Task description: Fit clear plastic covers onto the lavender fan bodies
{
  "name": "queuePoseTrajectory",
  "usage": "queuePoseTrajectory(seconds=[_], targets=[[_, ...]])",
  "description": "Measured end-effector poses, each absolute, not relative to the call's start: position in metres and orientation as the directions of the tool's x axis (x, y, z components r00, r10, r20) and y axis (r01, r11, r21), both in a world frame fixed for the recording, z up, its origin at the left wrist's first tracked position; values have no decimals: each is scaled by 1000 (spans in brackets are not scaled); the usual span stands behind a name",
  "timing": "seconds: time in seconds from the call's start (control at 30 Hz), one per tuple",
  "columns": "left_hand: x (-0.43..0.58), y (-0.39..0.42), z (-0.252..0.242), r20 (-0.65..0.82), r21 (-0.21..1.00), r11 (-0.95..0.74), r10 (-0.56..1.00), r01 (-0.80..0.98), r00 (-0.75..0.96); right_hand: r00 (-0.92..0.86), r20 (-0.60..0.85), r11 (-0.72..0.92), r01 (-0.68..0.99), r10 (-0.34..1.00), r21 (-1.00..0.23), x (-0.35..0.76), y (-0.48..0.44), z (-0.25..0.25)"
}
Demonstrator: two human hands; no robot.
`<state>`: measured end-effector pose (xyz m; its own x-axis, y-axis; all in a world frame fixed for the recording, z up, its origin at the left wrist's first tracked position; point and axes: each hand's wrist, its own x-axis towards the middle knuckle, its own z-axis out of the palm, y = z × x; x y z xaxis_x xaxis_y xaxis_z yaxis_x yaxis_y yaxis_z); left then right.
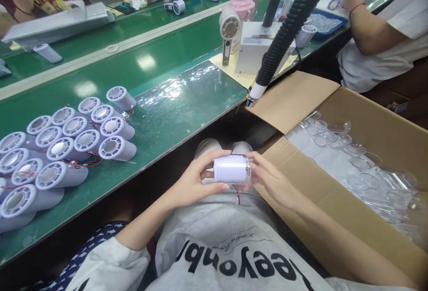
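Over my lap I hold a lavender cylindrical fan housing (230, 169) lying sideways. My left hand (190, 182) grips its left end between thumb and fingers. Around the right part of the housing sits a clear plastic cover (248, 170), and the fingers of my right hand (272, 177) are closed on that end, slightly blurred. Red and dark wires (238, 194) hang below the housing. To the left, several similar lavender fan housings (117, 147) lie grouped on the green bench, round vented ends up, some with red wires.
At my right stands an open cardboard box (377, 112) of clear plastic covers (359, 161). A black corrugated hose (284, 32) slants down to the bench corner. Beyond are a grey metal device (256, 48), a handheld fan (229, 28) and a green conveyor (160, 43). Co-workers sit opposite and at right.
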<state>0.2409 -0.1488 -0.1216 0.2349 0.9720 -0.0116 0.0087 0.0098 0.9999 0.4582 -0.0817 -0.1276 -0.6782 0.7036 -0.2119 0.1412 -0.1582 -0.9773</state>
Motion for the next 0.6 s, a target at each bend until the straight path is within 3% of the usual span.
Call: queuePoseTrajectory(seconds=[0.03, 0.1, 0.17, 0.23, 0.3, 0.4, 0.6], targets=[[241, -150, -121, -38, 999, 44, 973, -19, 227, -662, -35, 72, 133, 749, -989, 461, -82, -128], [242, -150, -121, -78, 993, 96, 971, -72, 226, -699, 285, 476, 89, 656, -875, 465, -81, -128], [242, -149, -120, -92, 986, 123, 963, -109, 253, -765, 407, 645, 15, 500, -764, 468, -79, -128], [241, -147, -120, -73, 989, 106, 955, -102, 287, -783, 352, 571, 4, 513, -821, 470, -77, -128], [239, -146, -119, -36, 996, 62, 945, -68, 324, -767, 187, 318, 24, 614, -948, 471, -77, -128], [238, -145, -119, -22, 996, 51, 932, -70, 362, -744, 7, 22, 10, 669, -1000, 472, -78, -128], [244, -144, -132, -111, 958, 204, 910, -199, 400, -738, -119, -84, 84, 665, -993, 471, -78, -125]])
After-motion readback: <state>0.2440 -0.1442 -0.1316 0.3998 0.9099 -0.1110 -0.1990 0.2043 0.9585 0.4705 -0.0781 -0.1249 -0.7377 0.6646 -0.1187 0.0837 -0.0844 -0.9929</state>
